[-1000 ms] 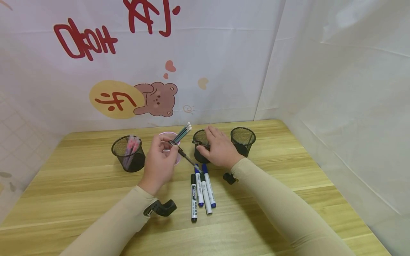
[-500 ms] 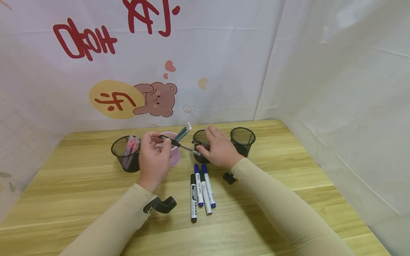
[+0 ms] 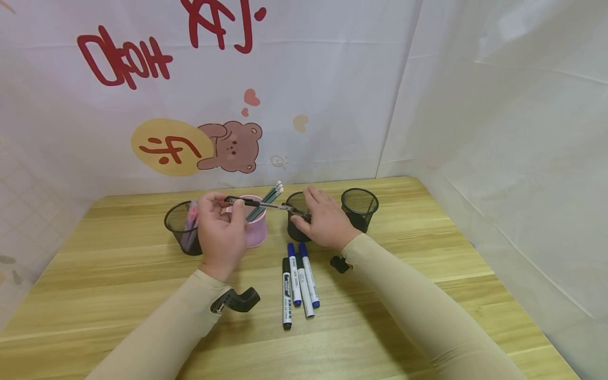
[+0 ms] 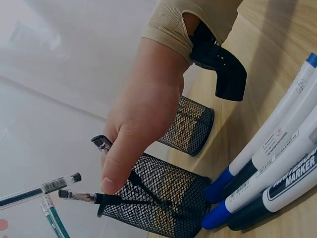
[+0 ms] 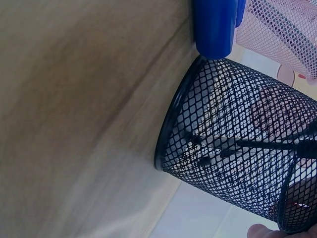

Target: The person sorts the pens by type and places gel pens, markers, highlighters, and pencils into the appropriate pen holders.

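Observation:
In the head view my left hand pinches a clear-barrelled black gel pen between thumb and fingers. The pen lies almost level, its right end close to the rim of a black mesh pen holder; whether they touch I cannot tell. My right hand holds that holder at the top, its thumb on the near side. Through the mesh, the right wrist view shows dark pens standing inside. Two pen tops stick out past the rim beside the right thumb in the left wrist view.
Several whiteboard markers lie in front of the holder. Left of it stands a pink mesh holder with green pencils. Further black holders stand at far left, with pink pens, and at right. A white wall sheet hangs behind.
My left hand has moved left and slightly up with the gel pen, which has swung from a steep slant to nearly level. The right hand stays on the black holder.

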### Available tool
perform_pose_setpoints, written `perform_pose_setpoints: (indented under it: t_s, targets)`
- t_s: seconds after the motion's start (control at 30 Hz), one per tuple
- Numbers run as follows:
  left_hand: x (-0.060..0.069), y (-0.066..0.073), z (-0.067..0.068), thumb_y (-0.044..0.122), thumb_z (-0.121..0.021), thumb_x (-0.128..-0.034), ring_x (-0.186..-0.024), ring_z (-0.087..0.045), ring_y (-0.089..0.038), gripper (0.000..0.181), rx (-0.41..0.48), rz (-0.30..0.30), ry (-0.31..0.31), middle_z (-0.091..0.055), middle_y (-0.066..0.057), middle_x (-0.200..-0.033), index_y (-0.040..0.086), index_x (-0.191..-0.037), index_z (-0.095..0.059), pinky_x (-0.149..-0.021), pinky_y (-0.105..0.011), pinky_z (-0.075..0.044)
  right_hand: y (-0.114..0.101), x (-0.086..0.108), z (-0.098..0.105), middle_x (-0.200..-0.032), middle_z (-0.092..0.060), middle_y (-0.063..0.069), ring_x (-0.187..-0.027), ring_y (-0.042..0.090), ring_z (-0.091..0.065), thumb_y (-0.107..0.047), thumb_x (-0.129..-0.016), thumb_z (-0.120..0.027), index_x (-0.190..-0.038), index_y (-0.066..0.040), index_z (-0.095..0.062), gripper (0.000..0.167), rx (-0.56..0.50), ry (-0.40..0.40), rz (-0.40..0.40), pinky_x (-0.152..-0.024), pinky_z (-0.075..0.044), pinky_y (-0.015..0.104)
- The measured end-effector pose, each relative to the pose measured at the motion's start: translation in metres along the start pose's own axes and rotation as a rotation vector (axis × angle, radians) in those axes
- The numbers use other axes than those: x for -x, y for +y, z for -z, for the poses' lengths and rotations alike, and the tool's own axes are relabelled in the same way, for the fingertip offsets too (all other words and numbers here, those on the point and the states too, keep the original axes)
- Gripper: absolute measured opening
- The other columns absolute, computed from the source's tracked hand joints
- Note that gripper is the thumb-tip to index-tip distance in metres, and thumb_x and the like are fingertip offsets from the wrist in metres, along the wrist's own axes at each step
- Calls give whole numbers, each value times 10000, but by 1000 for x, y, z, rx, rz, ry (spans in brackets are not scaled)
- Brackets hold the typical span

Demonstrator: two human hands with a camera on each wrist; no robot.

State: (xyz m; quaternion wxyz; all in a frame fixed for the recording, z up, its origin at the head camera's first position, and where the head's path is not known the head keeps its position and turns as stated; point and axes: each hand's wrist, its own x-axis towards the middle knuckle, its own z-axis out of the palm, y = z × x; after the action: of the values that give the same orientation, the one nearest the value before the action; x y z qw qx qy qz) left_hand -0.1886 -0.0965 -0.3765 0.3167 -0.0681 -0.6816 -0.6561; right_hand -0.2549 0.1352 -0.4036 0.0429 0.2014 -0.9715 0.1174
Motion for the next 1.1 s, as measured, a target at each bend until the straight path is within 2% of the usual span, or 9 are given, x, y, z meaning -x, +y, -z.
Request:
perform_pose_setpoints:
  t_s: [0.2,0.3,0.4,0.6,0.7,1.0,1.1]
  targets:
    - [-2,-3,-1,8,-598,-1028,-544,-503,-41,240,11,-20,6,-545,-18,-864,-76,-1156,-413,-520,-157,-439,-1,0,1,-1749,-224,164,-1621,362,-239,-640,-1060,-426,-1663,-25,-242,881,11,7,2,-1317,-221,552]
    - [-3,-4,-2,10,-607,-1028,-584,-489,-53,250,-7,-39,5,-533,-7,-898,-99,-1158,-423,-540,-153,-415,-2,1,2,-1747,-229,166,-1619,363,-245,-635,-1060,-431,-1661,-22,-246,878,10,9,4,-1315,-227,552]
    - [-3,-5,-4,19,-616,-1028,-631,-506,-59,255,-42,-48,-8,-547,-15,-943,-105,-1165,-440,-571,-148,-419,-2,1,2,-1746,-233,166,-1617,361,-251,-634,-1060,-434,-1659,-20,-253,876,7,11,4,-1314,-232,550]
    - [-2,-9,-8,85,-636,-1037,-709,-606,-16,253,-152,-25,-44,-656,-148,-993,-42,-1192,-482,-635,-135,-479,-2,1,2,-1749,-227,163,-1621,359,-242,-639,-1061,-425,-1661,-22,-245,880,8,5,-1,-1318,-222,544]
    - [0,-11,-10,102,-644,-1036,-719,-613,-14,252,-190,-20,-55,-680,-168,-1012,-22,-1196,-495,-647,-130,-487,-2,1,3,-1749,-225,164,-1620,363,-243,-640,-1061,-427,-1662,-21,-243,882,8,3,1,-1318,-223,545]
    - [6,-16,-18,132,-650,-1040,-777,-699,-207,242,-247,-28,-68,-704,-140,-1036,5,-1201,-522,-681,-108,-508,-1,1,1,-1745,-235,166,-1616,364,-253,-645,-1059,-431,-1661,-22,-245,887,7,12,2,-1317,-226,543]
    - [7,-17,-20,145,-655,-1038,-748,-704,-182,237,-242,-22,-74,-710,-118,-1037,16,-1192,-529,-659,-118,-513,-1,1,0,-1744,-239,166,-1616,365,-253,-645,-1058,-432,-1660,-21,-251,886,5,17,2,-1317,-224,547]
